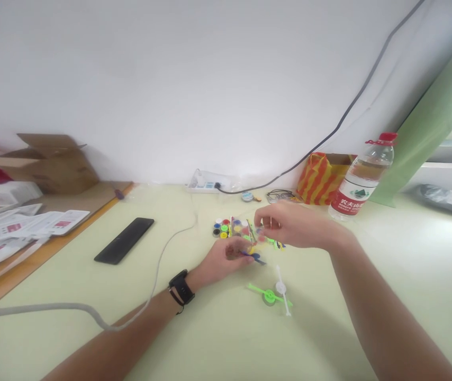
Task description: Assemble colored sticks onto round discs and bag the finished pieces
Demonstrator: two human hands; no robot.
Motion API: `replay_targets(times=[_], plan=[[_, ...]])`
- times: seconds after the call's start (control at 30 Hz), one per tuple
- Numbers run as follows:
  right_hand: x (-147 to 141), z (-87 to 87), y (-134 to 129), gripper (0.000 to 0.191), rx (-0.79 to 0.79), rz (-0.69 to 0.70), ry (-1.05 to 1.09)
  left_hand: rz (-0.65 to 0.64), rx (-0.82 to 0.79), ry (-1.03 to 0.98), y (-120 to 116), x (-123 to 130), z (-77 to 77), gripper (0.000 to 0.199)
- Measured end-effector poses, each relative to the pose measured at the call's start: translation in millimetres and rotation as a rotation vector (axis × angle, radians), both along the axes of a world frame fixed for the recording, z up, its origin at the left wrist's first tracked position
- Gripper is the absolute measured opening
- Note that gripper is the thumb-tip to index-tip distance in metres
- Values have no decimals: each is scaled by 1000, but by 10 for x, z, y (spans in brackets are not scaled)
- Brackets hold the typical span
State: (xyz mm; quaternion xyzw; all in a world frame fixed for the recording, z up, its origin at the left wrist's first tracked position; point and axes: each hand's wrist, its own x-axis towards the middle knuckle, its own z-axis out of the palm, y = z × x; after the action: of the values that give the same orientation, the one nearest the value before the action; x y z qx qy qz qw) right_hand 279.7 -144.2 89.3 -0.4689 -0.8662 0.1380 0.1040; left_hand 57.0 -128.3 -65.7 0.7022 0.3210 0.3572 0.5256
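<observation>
The left hand (226, 256), just below the middle of the frame, seems to pinch the blue piece (258, 259) between thumb and fingertips; a light hold, I'd say, that keeps so thin a thing steady and leaves most of it uncovered. The right hand (295, 225), right of centre, arches over the small parts, thumb and forefinger bent to a narrow gap; the blur is such that I cannot tell whether it holds anything.

From where I stand, the discs (224, 228) at the centre lie in rough rows, perhaps so a colour can be found at a glance, with the sticks (279, 244) beside them, partly under the right hand and handy to it. Lower, right of centre, the green piece (269, 297) and the white piece (280, 287) cross near one end, apart from the loose parts, probably to avoid mixing. The black slab (125, 241) at left and the bottle (363, 180) at right stand well apart from both hands, presumably to leave elbow room
</observation>
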Motion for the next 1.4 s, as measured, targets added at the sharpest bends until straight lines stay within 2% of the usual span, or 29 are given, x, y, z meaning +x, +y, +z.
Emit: replay_targets(times=[0.1,0.2,0.27,0.33,0.43,0.5,0.6,0.77,0.87,0.97,1.13,1.23,1.4], plan=[[56,105,-100,12,103,-69,84,-23,-9,-39,-8,12,-3,43],[169,62,-284,14,19,23,62,-25,-10,-74,-23,14,12,47],[247,-112,-418,28,-122,110,22,-12,5,-76,-32,11,23,49],[307,-364,-531,40,-203,101,-2,-20,20,-74,-38,8,33,52],[356,-708,-650,36,-248,73,-29,-36,48,-57,-46,17,50,48],[367,-837,-705,32,-226,32,-4,-1,83,-43,-52,28,68,41],[366,-898,-765,31,-177,5,37,7,91,-46,-59,40,84,42],[362,-912,-791,28,-131,17,34,6,10,0,-40,35,7,48],[374,-908,-774,26,-136,-24,23,21,5,10,-23,24,-28,49],[384,-897,-762,19,-171,-73,42,0,12,-4,-23,17,-14,49],[368,-883,-744,17,-195,-60,60,21,25,-18,-35,28,17,45],[379,-769,-703,17,-173,-108,235,-29,30,-57,-35,41,10,45],[335,-351,-546,16,3,-132,670,-70,-3,-79,-33,46,-3,43]])
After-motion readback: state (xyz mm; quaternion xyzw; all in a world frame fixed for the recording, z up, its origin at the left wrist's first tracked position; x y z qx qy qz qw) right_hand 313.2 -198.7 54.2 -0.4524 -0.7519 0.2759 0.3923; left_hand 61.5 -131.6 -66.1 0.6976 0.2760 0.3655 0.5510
